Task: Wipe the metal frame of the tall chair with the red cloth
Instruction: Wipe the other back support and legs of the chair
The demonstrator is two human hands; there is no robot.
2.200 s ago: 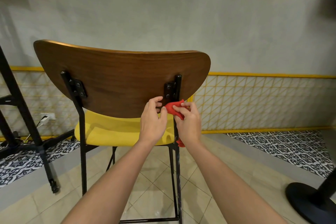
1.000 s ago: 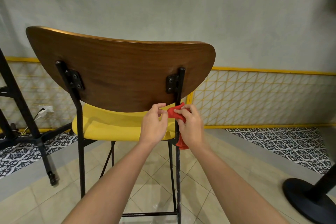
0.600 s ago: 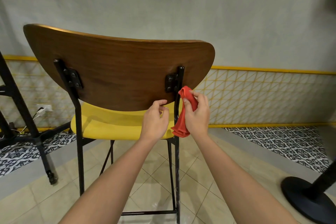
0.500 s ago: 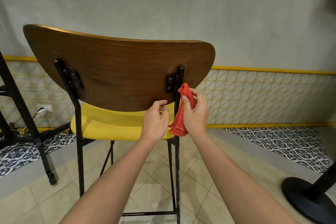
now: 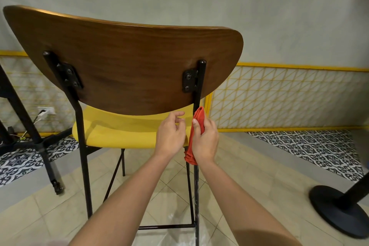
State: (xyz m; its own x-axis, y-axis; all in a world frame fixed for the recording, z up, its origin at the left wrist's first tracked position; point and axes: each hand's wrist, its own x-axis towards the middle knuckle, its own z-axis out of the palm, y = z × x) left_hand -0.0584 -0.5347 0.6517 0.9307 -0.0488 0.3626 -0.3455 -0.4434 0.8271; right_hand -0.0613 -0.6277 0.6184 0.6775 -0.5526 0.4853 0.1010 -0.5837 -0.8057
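My right hand (image 5: 205, 140) grips the crumpled red cloth (image 5: 200, 116), hiding part of the black metal post (image 5: 200, 82) behind; my left hand (image 5: 169, 136) hovers relaxed alongside.

The beige square-tiled floor (image 5: 249, 168) carries the black-framed tall chair (image 5: 123, 62) with a yellow seat and brown wooden back, its thin legs planted near the middle. A black-and-white patterned tile strip (image 5: 311, 150) runs along the far wall (hidden behind the chair midway). A round black pedestal base (image 5: 337, 211) sits near right, and a black metal stand (image 5: 26, 118) stands at left.
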